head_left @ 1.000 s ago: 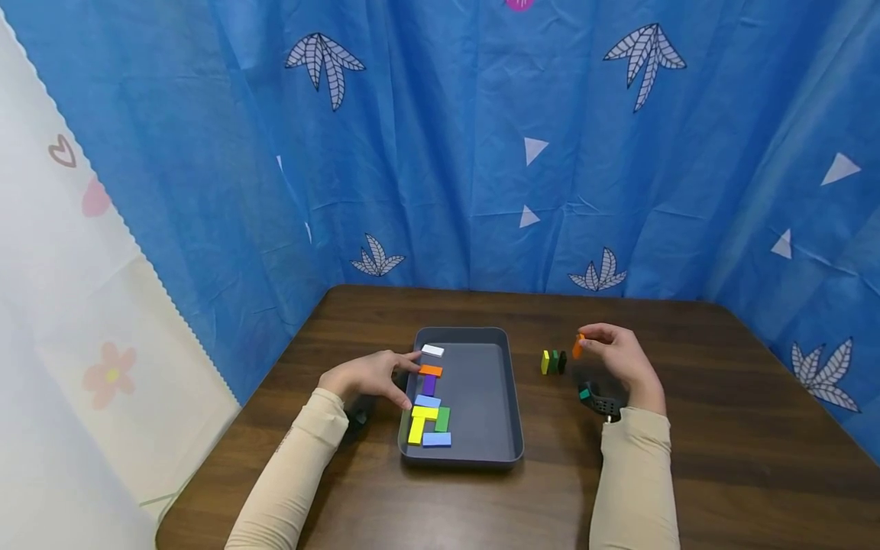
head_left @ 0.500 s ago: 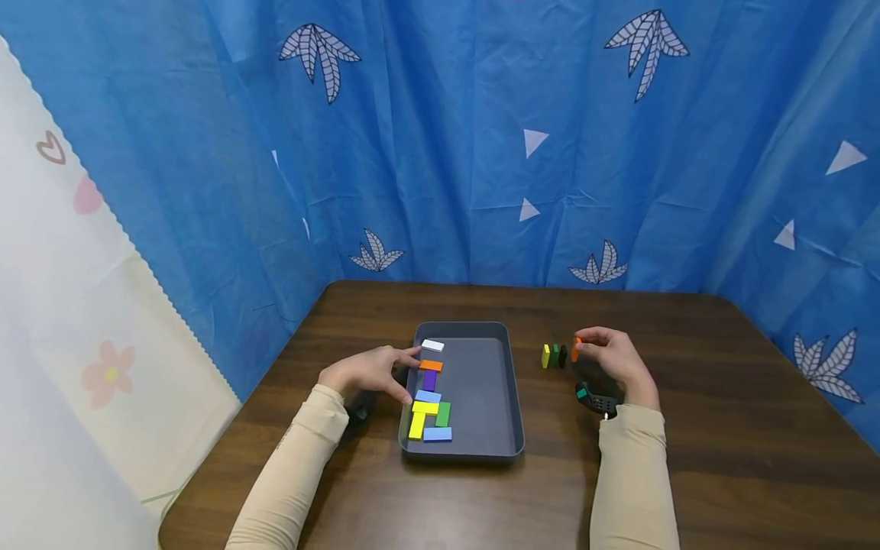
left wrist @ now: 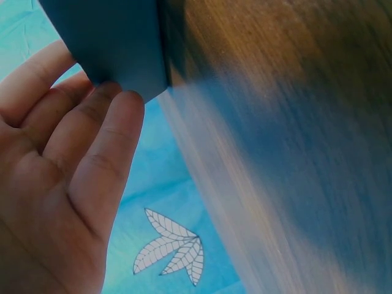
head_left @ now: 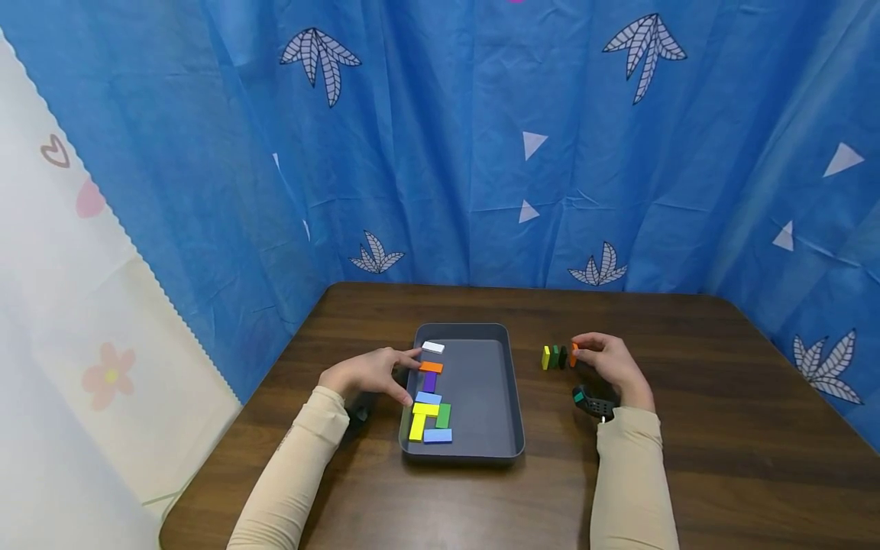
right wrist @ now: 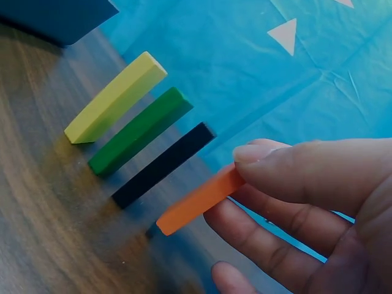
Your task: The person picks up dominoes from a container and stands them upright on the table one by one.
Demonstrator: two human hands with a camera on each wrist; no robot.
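Note:
My right hand (head_left: 612, 360) pinches an upright orange domino block (right wrist: 199, 205) between thumb and fingers, its lower end close over the table. Left of it stand a black domino (right wrist: 164, 165), a green domino (right wrist: 141, 131) and a yellow domino (right wrist: 115, 98), spaced in a row. My left hand (head_left: 371, 372) rests at the left rim of a dark grey tray (head_left: 481, 389), fingers spread. In the left wrist view, several fingertips (left wrist: 125, 107) touch the tray's outer wall. Several coloured dominoes lie flat along the tray's left side, among them a white one (head_left: 433, 347) and a purple one (head_left: 429, 382).
The brown wooden table (head_left: 722, 428) extends to the right of the right arm and in front of the tray. A blue curtain (head_left: 440, 153) hangs behind the table's back edge. A pale curtain (head_left: 62, 321) hangs on the left.
My right hand has moved slightly left and down with the orange domino, bringing it beside the black one. The left hand stays at the tray.

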